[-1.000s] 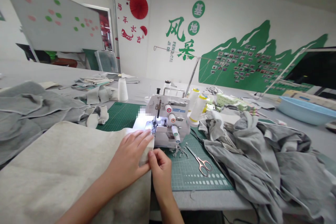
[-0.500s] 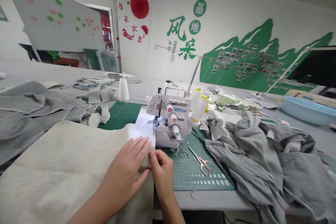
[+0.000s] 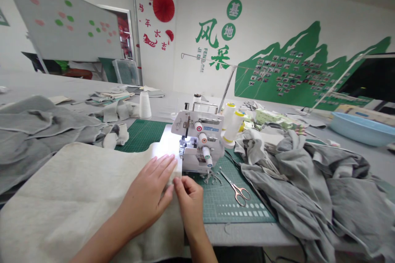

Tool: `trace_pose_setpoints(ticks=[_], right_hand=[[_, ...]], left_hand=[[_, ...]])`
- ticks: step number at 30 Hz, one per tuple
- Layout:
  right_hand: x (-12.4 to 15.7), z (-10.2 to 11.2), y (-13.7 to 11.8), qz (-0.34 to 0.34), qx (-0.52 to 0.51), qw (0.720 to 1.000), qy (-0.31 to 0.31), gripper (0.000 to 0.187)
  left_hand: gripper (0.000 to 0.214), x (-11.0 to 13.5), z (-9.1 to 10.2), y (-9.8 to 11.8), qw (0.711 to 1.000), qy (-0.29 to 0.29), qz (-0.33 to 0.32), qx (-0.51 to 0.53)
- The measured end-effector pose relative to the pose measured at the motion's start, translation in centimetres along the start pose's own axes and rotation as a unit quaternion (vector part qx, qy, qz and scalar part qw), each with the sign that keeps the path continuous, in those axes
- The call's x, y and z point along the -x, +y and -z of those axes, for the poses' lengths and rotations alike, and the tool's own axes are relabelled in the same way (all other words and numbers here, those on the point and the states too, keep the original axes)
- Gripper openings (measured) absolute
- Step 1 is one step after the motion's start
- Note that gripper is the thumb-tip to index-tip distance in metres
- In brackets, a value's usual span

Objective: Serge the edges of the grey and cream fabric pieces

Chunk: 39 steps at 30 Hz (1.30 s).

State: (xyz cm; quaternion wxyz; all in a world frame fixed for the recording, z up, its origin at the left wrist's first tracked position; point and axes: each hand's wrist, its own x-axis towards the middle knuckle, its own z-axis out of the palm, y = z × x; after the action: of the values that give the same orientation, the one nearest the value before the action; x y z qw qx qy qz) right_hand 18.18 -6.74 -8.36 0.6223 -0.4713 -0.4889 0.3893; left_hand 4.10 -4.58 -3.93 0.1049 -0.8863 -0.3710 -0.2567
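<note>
A large cream fabric piece (image 3: 83,189) covers the table's left front, its right edge running up to the presser foot of a white overlock sewing machine (image 3: 197,139). My left hand (image 3: 152,185) lies flat on the cloth just in front of the foot, fingers stretched toward the machine. Lower down, my right hand (image 3: 189,197) pinches the cloth's right edge between thumb and bent fingers. The machine's lamp lights the cloth by the needle. White thread cones (image 3: 233,125) stand behind the machine.
Scissors (image 3: 239,191) lie on the green cutting mat (image 3: 216,205) right of my hands. Heaped grey fabric (image 3: 308,181) fills the right side; more grey cloth (image 3: 46,127) lies left. Farther back are a white cone (image 3: 145,104) and a blue basin (image 3: 364,127).
My left hand has shifted slightly up toward the presser foot, its thumb drawing away from the right hand. The cloth's lower right edge has spread a little rightward.
</note>
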Motion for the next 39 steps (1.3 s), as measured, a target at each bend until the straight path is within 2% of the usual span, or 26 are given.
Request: trace_pose_setpoints(ticks=[5, 9, 14, 19, 27, 39], right_hand=[[0.0, -0.1, 0.1, -0.005, 0.002, 1.000, -0.013, 0.032], [-0.1, -0.2, 0.4, -0.010, 0.002, 1.000, -0.022, 0.037], [-0.2, -0.4, 0.5, -0.035, -0.022, 0.997, -0.069, 0.033], [0.1, -0.6, 0.1, -0.073, -0.063, 0.989, -0.109, 0.039], [0.6, -1.0, -0.3, -0.094, -0.112, 0.970, -0.195, 0.025], [0.5, -1.0, -0.1, -0.095, -0.126, 0.965, -0.208, 0.023]], left_hand=[[0.052, -1.0, -0.1, -0.8, 1.000, -0.010, 0.011, 0.017], [0.053, -1.1, 0.0, -1.2, 1.000, -0.019, -0.008, 0.008], [0.058, 1.6, 0.6, 0.5, 0.999, 0.028, -0.019, -0.013], [0.068, 3.5, 0.9, 2.2, 0.999, 0.031, -0.005, -0.007], [0.062, 2.6, 0.1, 1.3, 0.999, 0.027, -0.010, -0.013], [0.054, 1.2, -0.4, 0.7, 0.999, 0.032, 0.002, -0.005]])
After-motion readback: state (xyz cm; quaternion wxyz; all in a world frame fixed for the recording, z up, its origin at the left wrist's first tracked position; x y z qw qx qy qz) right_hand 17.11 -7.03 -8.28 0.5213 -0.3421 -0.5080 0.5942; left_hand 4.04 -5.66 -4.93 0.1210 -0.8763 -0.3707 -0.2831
